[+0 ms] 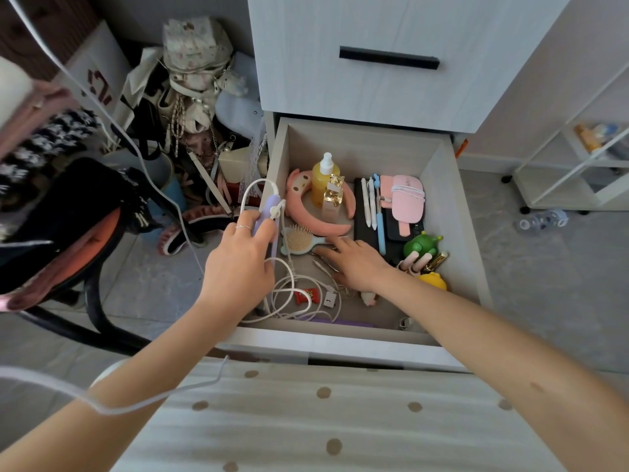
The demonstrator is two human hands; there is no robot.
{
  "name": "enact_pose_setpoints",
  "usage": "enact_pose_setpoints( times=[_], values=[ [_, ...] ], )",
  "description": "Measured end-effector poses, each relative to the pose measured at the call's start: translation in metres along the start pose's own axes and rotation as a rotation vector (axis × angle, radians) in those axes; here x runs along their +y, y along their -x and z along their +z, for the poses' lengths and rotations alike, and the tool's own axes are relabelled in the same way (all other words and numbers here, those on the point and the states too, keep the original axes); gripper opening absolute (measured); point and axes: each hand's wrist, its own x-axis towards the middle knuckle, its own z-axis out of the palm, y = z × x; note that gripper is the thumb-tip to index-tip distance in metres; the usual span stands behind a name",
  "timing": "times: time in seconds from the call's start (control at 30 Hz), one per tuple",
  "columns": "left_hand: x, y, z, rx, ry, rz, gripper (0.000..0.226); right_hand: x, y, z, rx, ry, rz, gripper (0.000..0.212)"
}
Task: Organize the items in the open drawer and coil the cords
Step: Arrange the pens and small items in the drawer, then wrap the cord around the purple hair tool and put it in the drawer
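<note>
Grey flooring runs under a pale wood cabinet (374, 97) whose lower drawer (357, 144) stands pulled open, with a heap of bags (190, 83) piled to its left.

Inside the drawer, a pink headband (296, 199) curves round a yellow bottle (323, 180) and a gold-capped bottle (333, 199) at the back left. Beside them, pens (371, 206) lie on a dark flat case (360, 219). A pink handheld fan (406, 202) lies to their right, with a white cord wound about it. A green toy (420, 246) and a yellow toy (433, 281) sit along the right wall. A small hairbrush (299, 238) lies mid-left, and loose white cords (292, 294) tangle at the front left round a red sweet (304, 296).

The left hand (238, 267) holds a lilac device (267, 216) upright at the drawer's left wall, fingers curled tight round it, and its white lead (253, 189) loops above. The right hand (354, 264) lies low in the drawer with fingers stretched out and slightly apart, the tips by the hairbrush handle.
</note>
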Motion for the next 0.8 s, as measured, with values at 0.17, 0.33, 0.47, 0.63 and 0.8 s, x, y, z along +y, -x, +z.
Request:
enact_pose_setpoints(
  times=[0.17, 0.33, 0.47, 0.63, 0.8],
  values=[
    [-0.001, -0.001, 0.001, 0.011, -0.005, 0.013, 0.036, -0.007, -0.009, -0.001, -0.062, 0.032, -0.008, 0.068],
    [-0.001, -0.001, 0.002, 0.015, 0.000, 0.016, 0.036, -0.011, -0.016, 0.001, -0.056, 0.080, 0.011, 0.065],
    [-0.001, 0.000, 0.002, 0.031, 0.007, 0.016, 0.034, -0.009, -0.015, -0.002, -0.116, 0.050, -0.004, 0.070],
    [-0.003, 0.000, 0.002, 0.057, 0.142, 0.018, 0.032, -0.014, -0.005, -0.027, 0.180, -0.435, 0.020, 0.064],
    [-0.003, 0.002, -0.005, 0.043, 0.473, 0.009, 0.037, -0.024, 0.015, -0.078, 0.140, -1.221, 0.150, 0.056]
  ],
)
